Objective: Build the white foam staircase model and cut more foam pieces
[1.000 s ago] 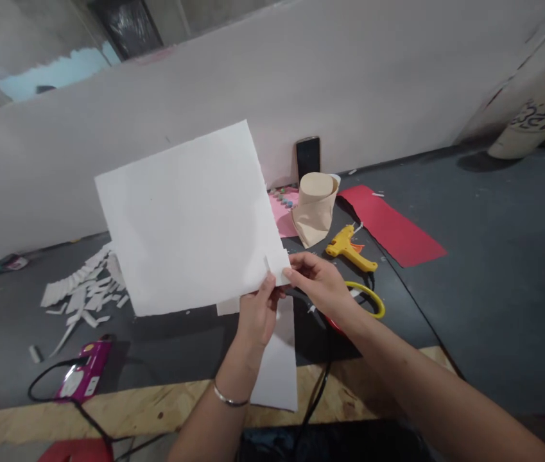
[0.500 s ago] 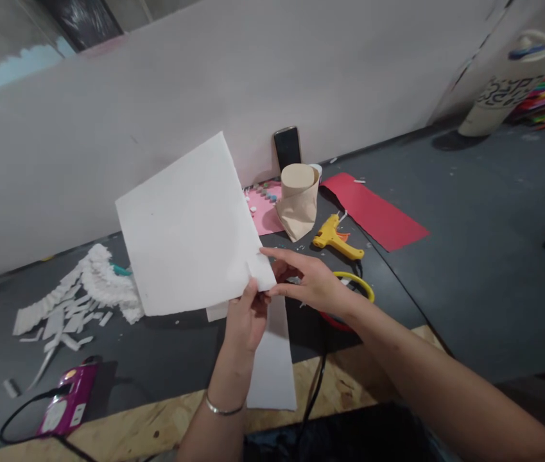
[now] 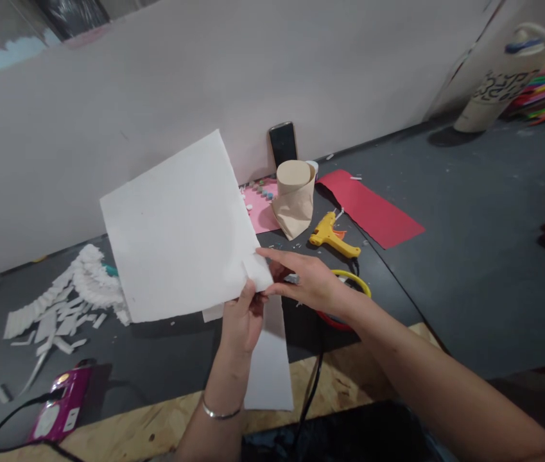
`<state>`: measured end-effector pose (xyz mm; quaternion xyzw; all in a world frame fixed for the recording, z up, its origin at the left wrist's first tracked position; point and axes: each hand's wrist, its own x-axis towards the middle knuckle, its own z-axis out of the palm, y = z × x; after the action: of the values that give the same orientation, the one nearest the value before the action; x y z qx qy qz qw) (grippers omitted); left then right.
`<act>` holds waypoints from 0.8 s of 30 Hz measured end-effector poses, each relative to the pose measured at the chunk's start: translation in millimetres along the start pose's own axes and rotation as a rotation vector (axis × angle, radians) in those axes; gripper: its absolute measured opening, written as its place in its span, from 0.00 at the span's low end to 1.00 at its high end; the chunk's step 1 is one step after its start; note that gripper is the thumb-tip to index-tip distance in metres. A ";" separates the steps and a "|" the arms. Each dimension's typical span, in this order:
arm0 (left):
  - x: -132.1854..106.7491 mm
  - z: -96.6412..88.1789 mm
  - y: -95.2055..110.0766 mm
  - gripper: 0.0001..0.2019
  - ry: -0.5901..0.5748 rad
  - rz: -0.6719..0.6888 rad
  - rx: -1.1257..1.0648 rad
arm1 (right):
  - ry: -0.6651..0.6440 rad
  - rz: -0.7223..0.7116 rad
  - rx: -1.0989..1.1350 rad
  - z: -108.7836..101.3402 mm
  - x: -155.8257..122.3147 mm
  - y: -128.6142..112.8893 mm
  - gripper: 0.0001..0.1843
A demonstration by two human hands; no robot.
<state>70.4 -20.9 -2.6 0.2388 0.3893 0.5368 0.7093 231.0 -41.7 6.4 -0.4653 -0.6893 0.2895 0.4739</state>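
Observation:
A large white foam sheet (image 3: 176,231) is held up at a tilt above the dark table. My left hand (image 3: 246,317) pinches its lower edge near the right corner, thumb on the front face. My right hand (image 3: 303,276) grips the same corner from the right, its index finger along the edge and its thumb below. A small slit or raised flap shows in the sheet beside my left thumb. The right hand's other fingers are partly hidden behind the corner. Under my hands lies a white strip of sheet (image 3: 269,366), reaching over the table's front edge.
Right of my hands are a yellow glue gun (image 3: 334,236), a red sheet (image 3: 373,208) and a beige wrapped roll (image 3: 295,196). A phone (image 3: 283,144) leans on the wall. White scraps (image 3: 67,308) and a magenta power box (image 3: 58,407) lie left. A bottle (image 3: 493,90) stands far right.
The sheet's left side has swung slightly left and down. Both hands keep their hold on the corner. The whole view has shifted a little.

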 end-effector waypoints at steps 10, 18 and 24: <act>-2.7 -2.7 3.1 0.17 -0.017 0.074 0.056 | 0.037 0.138 0.324 9.1 -1.1 -6.9 0.33; -3.1 0.1 -0.5 0.17 -0.015 0.072 0.105 | 0.096 0.292 0.445 15.5 -1.0 1.6 0.11; -7.4 2.1 -1.0 0.17 -0.065 0.118 0.156 | 0.163 0.299 0.510 19.9 0.8 8.6 0.10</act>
<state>71.8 -28.0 0.1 0.3333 0.3921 0.5377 0.6679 215.7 -36.6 -8.1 -0.4495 -0.4780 0.4814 0.5811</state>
